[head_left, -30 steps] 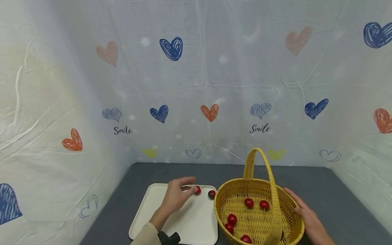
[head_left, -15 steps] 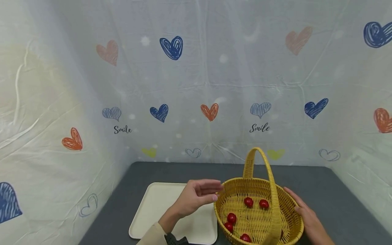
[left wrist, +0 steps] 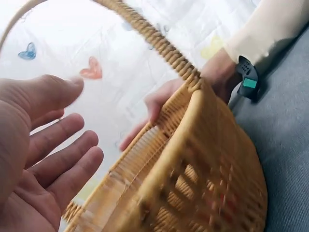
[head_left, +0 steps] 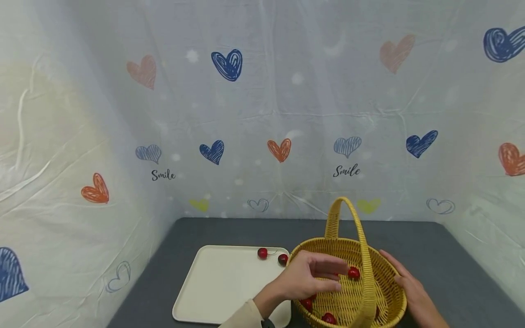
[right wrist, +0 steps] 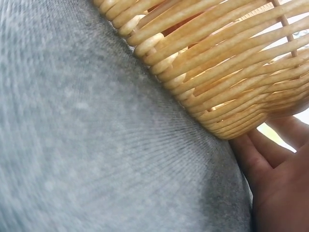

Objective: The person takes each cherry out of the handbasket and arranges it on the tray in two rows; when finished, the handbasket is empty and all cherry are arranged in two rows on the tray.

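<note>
Above the left side of a yellow wicker basket [head_left: 387,278], my left hand [head_left: 309,275] hovers with fingers extended toward the handle. In the left wrist view, the left hand [left wrist: 53,145] shows its palm and spread fingers, with nothing seen in it. My right hand [head_left: 418,291] holds the basket's right rim, thumb over the edge and fingers along the outer wall. The right wrist view shows its fingers [right wrist: 263,150] against the wicker [right wrist: 222,92]. Inside the basket are several cherries, including one cherry [head_left: 353,273] beside my left fingertips; others are partly hidden by the hand.
Left of the basket lies a cream tray [head_left: 217,282], with one stemmed cherry [head_left: 262,253] and a darker cherry [head_left: 283,259] near its far right corner. The tall basket handle [head_left: 362,246] arches over the opening. A heart-printed white sheet [head_left: 246,114] hangs behind the grey table [head_left: 229,228].
My left hand has moved right, from the stemmed cherry on the tray to above the basket, and its fingers have straightened. Both tray cherries are in view again. The right hand has stayed put.
</note>
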A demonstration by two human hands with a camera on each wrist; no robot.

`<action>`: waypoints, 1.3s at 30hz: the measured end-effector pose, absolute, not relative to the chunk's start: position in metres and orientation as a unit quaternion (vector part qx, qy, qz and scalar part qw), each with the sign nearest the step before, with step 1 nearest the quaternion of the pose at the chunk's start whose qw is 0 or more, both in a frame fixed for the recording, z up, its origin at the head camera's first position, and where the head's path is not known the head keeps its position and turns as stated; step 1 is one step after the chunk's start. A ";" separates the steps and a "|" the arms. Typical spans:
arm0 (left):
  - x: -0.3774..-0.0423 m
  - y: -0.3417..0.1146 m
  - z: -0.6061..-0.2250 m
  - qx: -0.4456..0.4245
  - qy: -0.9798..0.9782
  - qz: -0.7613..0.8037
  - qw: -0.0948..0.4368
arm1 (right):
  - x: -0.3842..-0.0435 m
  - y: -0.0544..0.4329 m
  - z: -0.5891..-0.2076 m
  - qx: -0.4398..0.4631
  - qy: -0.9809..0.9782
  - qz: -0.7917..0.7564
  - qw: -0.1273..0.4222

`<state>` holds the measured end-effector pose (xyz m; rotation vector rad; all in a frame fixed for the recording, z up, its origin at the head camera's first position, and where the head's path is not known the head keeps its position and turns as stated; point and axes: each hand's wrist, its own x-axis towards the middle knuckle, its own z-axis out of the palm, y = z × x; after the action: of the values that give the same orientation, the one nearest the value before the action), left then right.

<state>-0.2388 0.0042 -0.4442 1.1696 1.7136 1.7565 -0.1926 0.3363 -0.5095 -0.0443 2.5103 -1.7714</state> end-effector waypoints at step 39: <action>-0.232 0.082 -0.467 0.565 0.814 0.129 0.041 | -0.195 0.340 -0.512 -0.026 0.828 -0.559 0.026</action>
<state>-0.2319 0.0824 -0.4669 1.7291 2.4938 0.3941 -0.1947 0.3396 -0.5123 -0.0802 2.5600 -1.7283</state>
